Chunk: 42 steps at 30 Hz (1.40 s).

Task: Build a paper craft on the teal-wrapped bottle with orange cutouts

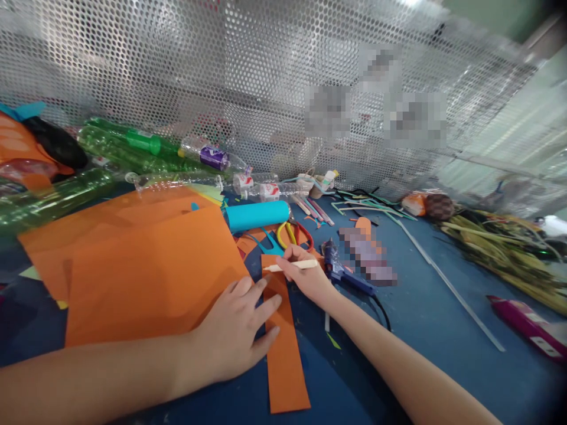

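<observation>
A long orange paper strip lies on the blue table, running from the middle toward the front edge. My left hand is spread, its fingertips resting on the strip's left side and its palm by the large orange sheets. In my right hand is a thin white pen, pinched between the fingers, with its tip pointing left over the strip's upper end. Behind the right hand are scissors with yellow and red handles. A blue glue gun lies just to its right.
A blue paper roll lies behind the strip. Plastic bottles line the back left, below a perforated metal screen. Straws, dried leaves and a magenta packet are to the right.
</observation>
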Tool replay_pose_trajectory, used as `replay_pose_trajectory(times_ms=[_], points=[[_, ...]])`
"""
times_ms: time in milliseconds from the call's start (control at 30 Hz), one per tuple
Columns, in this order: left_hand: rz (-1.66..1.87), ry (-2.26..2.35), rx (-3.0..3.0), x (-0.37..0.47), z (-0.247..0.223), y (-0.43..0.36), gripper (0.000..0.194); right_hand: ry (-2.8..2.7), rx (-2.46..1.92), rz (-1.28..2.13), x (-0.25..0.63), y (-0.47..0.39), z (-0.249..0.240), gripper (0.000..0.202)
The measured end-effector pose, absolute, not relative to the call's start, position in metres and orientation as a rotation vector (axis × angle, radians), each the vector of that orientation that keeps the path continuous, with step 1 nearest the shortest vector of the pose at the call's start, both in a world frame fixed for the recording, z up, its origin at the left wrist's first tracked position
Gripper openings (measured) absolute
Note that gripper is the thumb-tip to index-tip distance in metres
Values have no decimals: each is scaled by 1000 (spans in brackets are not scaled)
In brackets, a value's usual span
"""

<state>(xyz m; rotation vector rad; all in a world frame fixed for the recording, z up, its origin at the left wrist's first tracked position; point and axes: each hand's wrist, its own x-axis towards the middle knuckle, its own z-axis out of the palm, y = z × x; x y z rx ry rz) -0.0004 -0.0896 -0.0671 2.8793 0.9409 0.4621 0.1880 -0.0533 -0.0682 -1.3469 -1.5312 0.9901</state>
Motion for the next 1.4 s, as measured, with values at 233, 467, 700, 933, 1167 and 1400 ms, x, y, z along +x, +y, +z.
replay_pose_trajectory(times_ms=[233, 467, 700, 933, 1167, 1400], points=[[458, 946, 2881, 0, -67, -89, 38, -1554, -1375, 978, 189, -53, -72, 22], [461, 940, 2878, 0, -67, -90, 38, -1551, -1375, 900, 188, -53, -73, 22], [468, 938, 2882, 0, -69, -89, 39, -1547, -1361, 846, 187, -54, -73, 24], [460, 939, 2865, -1, -68, -90, 39, -1548, -1395, 746, 187, -54, -71, 24], [488, 941, 2854, -1, -70, -89, 39, -1535, -1454, 668, 189, -54, -69, 24], [452, 951, 2867, 0, -68, -89, 39, -1563, -1499, 539, 192, -56, -65, 25]])
